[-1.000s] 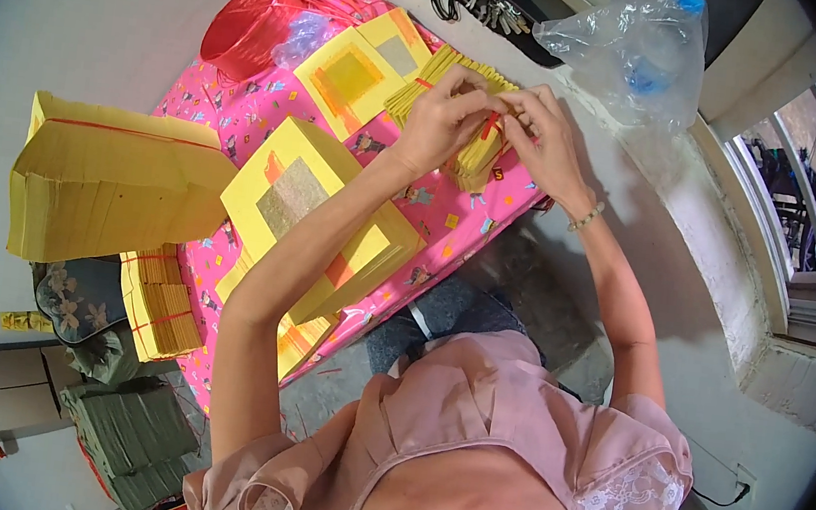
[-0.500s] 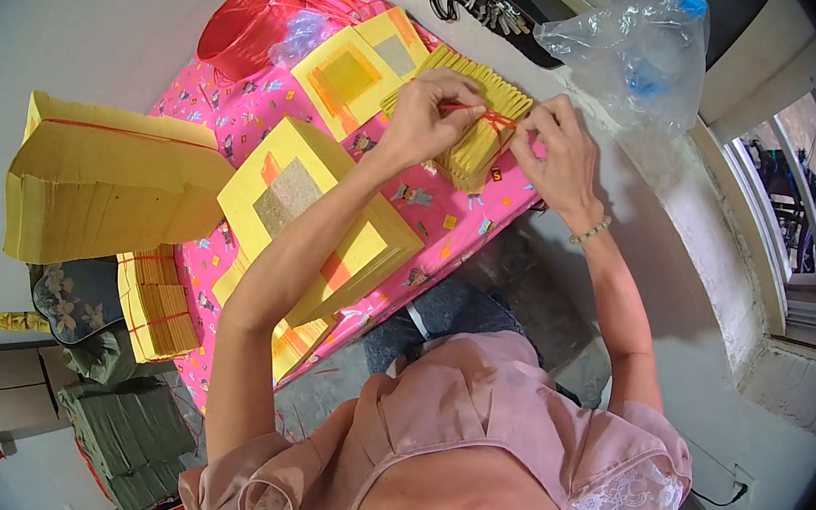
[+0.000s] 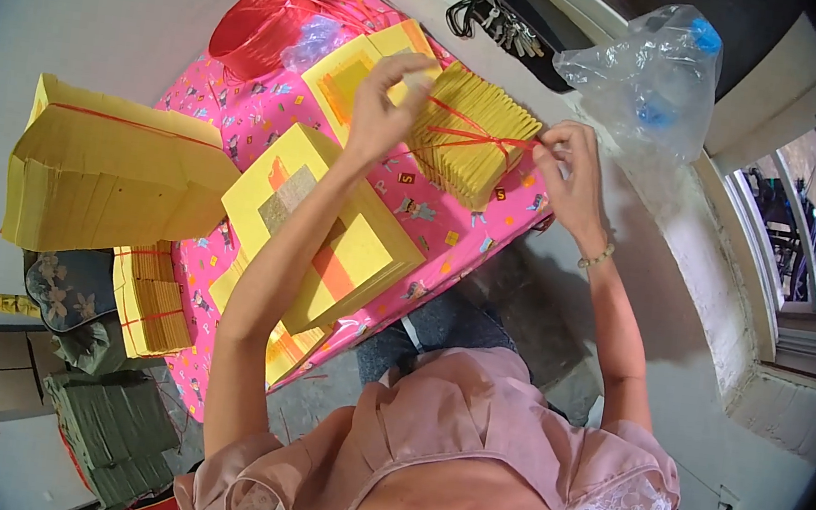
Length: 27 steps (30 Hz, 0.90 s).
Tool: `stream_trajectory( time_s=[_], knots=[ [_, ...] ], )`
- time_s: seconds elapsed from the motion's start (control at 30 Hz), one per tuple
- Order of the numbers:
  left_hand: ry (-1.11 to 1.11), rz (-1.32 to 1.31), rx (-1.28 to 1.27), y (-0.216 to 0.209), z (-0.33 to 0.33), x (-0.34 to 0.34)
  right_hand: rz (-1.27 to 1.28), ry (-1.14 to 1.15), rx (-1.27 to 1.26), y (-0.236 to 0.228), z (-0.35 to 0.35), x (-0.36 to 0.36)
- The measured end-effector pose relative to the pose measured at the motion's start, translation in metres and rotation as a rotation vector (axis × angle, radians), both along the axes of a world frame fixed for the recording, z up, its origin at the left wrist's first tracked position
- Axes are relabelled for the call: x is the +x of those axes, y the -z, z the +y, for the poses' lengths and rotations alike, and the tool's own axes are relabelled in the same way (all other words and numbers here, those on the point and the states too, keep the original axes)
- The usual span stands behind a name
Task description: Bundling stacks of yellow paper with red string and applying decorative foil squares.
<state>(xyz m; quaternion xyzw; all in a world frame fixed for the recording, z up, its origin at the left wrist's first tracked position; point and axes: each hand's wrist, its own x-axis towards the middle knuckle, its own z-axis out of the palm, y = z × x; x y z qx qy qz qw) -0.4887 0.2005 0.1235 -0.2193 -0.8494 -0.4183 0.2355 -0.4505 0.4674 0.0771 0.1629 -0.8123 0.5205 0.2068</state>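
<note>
A bundle of folded yellow paper [image 3: 477, 177] lies near the far right edge of the pink table, bound round with red string [image 3: 486, 140] that crosses in a knot on top. At the bundle's right side, the thumb and fingers of my right hand [image 3: 570, 173] pinch an end of this string and hold it out to the right. My left hand [image 3: 387, 107] is raised just left of the bundle, thumb and fingers apart, slightly blurred; I see nothing in it. Beneath my left forearm sits a thick stack of yellow paper sheets [image 3: 378, 252] with orange and grey patches.
A tall tied yellow stack [image 3: 114, 181] and a smaller tied bundle [image 3: 153, 302] stand at the left. Yellow sheets [image 3: 333, 70] and a red basket-like container [image 3: 256, 28] lie at the back. Keys [image 3: 514, 30] and a clear plastic bag [image 3: 649, 86] rest on the ledge.
My left hand has let go of the string and moved left, off the bundle. My right hand has drawn its string end slightly right. The whole view has shifted a little.
</note>
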Motion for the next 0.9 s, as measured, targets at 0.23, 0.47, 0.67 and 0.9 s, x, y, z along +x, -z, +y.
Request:
stream_trajectory(
  time_s=[0.23,0.47,0.67,0.9],
  knots=[
    [0.009,-0.717,0.021,0.010,0.000,-0.029,-0.425,-0.152,-0.261,0.002,-0.023,-0.033],
    [0.118,-0.996,0.028,0.021,0.010,-0.052,-0.418,-0.232,-0.388,0.009,-0.041,-0.034],
    [0.050,-0.927,-0.063,0.032,0.006,-0.057,-0.447,-0.225,-0.470,0.010,-0.046,-0.038],
    [-0.012,-1.094,0.192,0.004,0.019,-0.031,-0.548,-0.244,-0.530,0.021,-0.035,-0.051]
  ],
)
